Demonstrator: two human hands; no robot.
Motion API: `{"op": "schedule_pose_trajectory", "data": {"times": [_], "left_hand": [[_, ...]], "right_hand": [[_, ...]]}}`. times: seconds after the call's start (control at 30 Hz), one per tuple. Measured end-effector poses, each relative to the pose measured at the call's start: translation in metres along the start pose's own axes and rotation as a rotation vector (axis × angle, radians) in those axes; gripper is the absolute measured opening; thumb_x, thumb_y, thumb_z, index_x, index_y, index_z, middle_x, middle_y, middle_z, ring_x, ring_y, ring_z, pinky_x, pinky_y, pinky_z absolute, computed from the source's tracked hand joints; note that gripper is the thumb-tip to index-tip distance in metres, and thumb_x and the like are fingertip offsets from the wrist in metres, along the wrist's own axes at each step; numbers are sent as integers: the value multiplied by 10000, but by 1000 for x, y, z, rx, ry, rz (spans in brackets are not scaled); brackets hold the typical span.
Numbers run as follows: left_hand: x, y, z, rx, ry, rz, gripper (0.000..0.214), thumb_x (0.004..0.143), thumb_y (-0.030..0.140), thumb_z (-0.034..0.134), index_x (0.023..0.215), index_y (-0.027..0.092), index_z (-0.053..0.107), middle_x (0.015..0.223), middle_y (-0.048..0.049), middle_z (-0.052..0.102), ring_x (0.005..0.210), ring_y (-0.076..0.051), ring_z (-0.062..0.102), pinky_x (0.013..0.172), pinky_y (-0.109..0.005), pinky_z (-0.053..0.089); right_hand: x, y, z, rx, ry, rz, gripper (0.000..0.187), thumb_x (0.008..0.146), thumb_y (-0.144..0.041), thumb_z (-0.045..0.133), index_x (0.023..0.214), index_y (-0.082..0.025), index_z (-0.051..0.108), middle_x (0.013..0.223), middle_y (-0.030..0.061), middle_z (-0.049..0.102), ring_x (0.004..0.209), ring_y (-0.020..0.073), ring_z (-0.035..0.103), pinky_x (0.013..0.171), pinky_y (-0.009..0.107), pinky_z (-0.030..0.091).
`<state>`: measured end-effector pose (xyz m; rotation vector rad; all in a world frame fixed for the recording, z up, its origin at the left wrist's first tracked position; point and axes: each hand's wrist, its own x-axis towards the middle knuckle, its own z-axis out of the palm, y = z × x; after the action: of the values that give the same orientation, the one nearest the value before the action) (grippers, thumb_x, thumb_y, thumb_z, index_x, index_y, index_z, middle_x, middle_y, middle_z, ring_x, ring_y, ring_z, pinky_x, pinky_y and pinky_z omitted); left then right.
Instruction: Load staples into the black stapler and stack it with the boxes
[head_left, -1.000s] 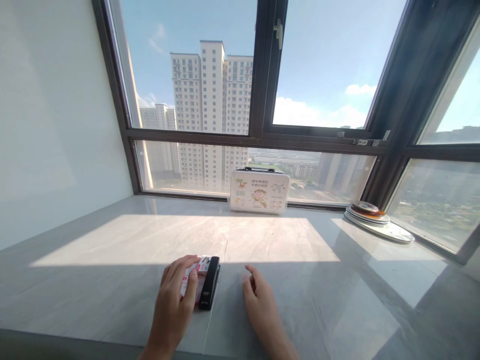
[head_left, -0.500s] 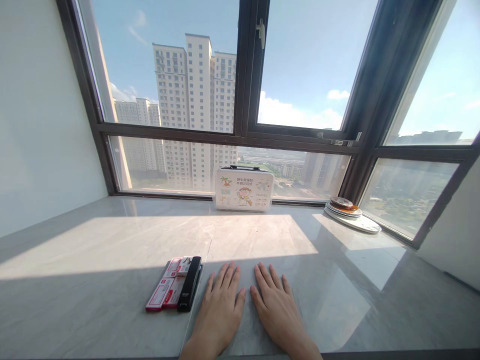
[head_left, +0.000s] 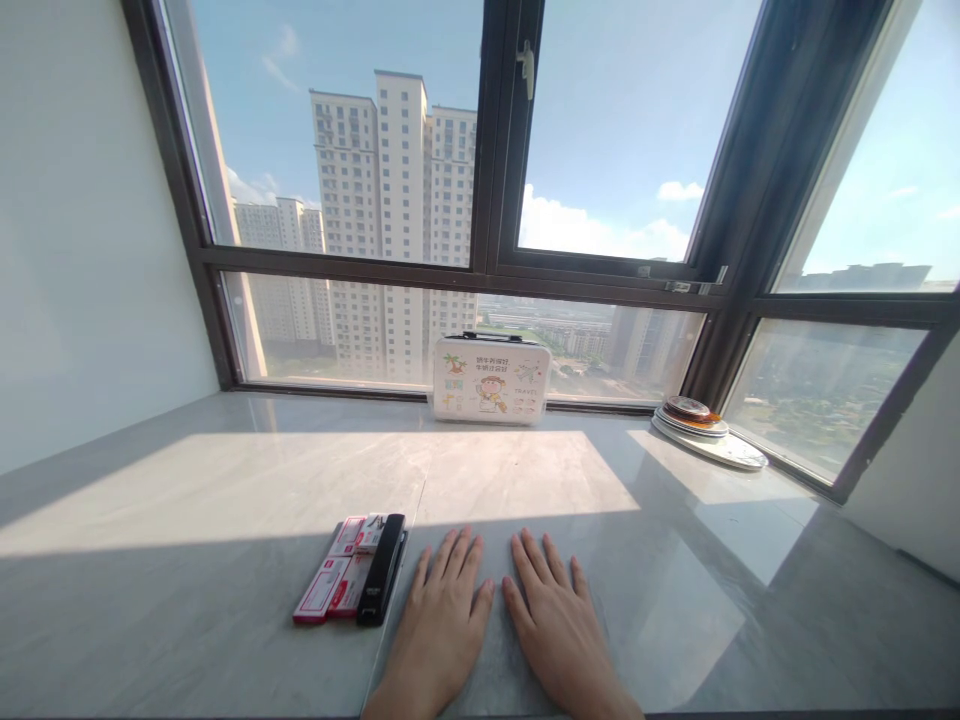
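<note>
My left hand [head_left: 439,625] and my right hand [head_left: 559,625] lie flat, palms down and side by side, on the grey stone sill [head_left: 225,500] near its front edge. Both hands are open and hold nothing. Just left of my left hand lies a black stapler [head_left: 382,583], pointing away from me. Against its left side rest red-and-white small boxes [head_left: 334,583], flat on the sill. My left hand does not touch the stapler.
A white cartoon-printed case [head_left: 490,380] with a handle stands against the window at the back centre. A stack of round plates [head_left: 705,432] sits at the back right. A white wall bounds the left, dark window frames the back.
My left hand has left the boxes and stapler and moved right; both hands now lie flat side by side. The view shifted slightly since half a second ago.
</note>
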<state>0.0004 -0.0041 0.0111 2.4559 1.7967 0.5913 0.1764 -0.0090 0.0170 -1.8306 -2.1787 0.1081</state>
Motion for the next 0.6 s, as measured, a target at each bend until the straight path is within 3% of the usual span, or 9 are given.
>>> {"op": "schedule_pose_trajectory", "data": {"times": [0.6], "left_hand": [[2, -1, 1, 18, -14, 10, 534, 1029, 419, 283, 1545, 296, 344, 1622, -4, 294, 1513, -248, 246, 1237, -544, 222]], "right_hand": [[-3, -1, 1, 14, 0, 7, 575, 1019, -500, 271, 1568, -327, 282, 1639, -33, 197, 1530, 305, 131, 1206, 593, 117]]}}
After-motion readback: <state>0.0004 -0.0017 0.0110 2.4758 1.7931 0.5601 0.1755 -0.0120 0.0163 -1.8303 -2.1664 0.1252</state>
